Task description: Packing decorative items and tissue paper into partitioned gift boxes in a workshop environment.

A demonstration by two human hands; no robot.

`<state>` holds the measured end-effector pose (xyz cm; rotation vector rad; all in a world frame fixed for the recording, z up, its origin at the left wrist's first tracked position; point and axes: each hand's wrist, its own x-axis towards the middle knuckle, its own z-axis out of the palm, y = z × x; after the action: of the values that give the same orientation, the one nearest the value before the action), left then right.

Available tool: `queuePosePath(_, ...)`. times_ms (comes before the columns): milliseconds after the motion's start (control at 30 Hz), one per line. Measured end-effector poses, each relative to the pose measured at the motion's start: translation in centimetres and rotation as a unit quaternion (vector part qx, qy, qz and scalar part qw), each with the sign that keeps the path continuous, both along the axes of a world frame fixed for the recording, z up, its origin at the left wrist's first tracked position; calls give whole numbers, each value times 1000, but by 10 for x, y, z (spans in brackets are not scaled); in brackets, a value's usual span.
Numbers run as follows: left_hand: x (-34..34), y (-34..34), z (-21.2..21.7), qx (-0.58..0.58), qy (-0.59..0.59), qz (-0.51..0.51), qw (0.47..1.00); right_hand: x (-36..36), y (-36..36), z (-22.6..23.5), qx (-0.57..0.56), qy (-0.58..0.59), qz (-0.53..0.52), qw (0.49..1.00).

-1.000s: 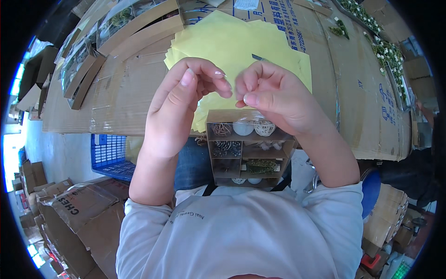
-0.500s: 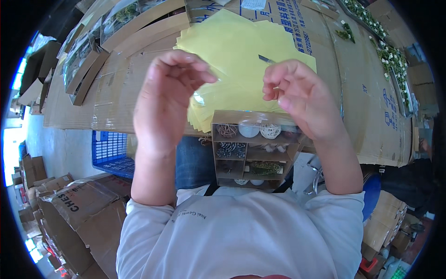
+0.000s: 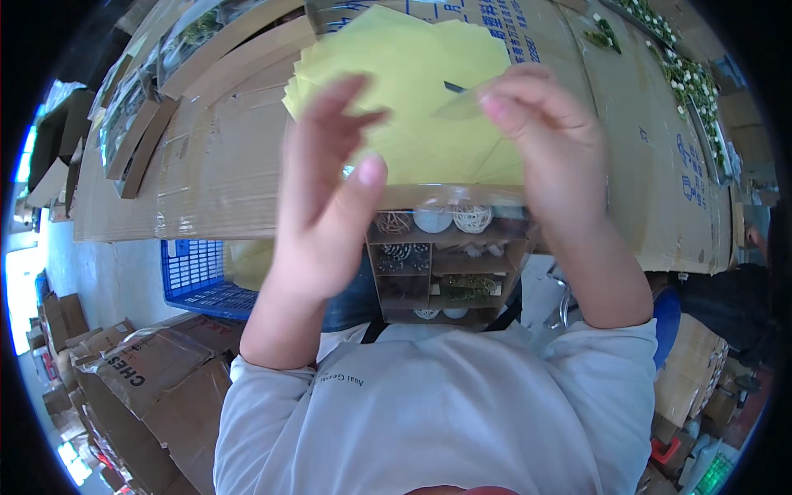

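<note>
My left hand (image 3: 326, 194) is raised over the near left part of the yellow sheets (image 3: 396, 66), fingers apart and blurred by motion, holding nothing that I can see. Thumb and forefinger of my right hand (image 3: 553, 136) pinch a thin translucent piece (image 3: 460, 106), which shows faintly against the yellow. Just beyond it is a small dark blade-like strip (image 3: 453, 87). Between my forearms, against the table edge, stands a compartmented box with a clear front (image 3: 441, 262). Inside are a brown twig ball, white balls, a pine cone and green moss.
Flattened cardboard (image 3: 214, 165) covers the table. More boxes with clear fronts (image 3: 140, 140) stand at the far left, and white-flowered greenery (image 3: 689, 82) lies at the far right. A blue plastic basket (image 3: 206, 280) sits below the table's left edge, near cardboard cartons (image 3: 153, 371).
My left hand has turned and spread its thumb towards the box. My right hand has shifted up, and a translucent piece now shows at its fingertips. The whole view has shifted slightly.
</note>
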<state>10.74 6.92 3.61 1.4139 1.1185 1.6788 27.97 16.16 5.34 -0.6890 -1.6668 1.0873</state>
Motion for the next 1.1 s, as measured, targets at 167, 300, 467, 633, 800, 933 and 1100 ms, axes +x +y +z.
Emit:
queuePosePath(167, -32, 1, -10, -102, 245, -53, 963, 52, 1, 8, -100, -218, 117, 964)
queuePosePath(300, -14, 8, -7, -122, 431, -214, 868, 58, -31, -16, 19, -477, 95, 874)
queuePosePath(467, 1, 12, 10, -230, 500, -243, 799, 57, -34, -17, 80, -455, 103, 881)
queuePosePath(633, 8, -1, 12, -226, 477, -225, 819, 47, -9, -13, 215, -295, 74, 928)
queuePosePath(800, 9, -14, 10, -278, 452, -193, 826, 23, -5, -17, -388, -158, 238, 876)
queuePosePath(933, 1, -24, 5, -248, 333, -144, 898, 20, -3, -21, -416, -100, 271, 862)
queuePosePath(1100, -11, -24, -2, -208, 302, -216, 905, 17, -7, -21, -415, -210, 259, 847)
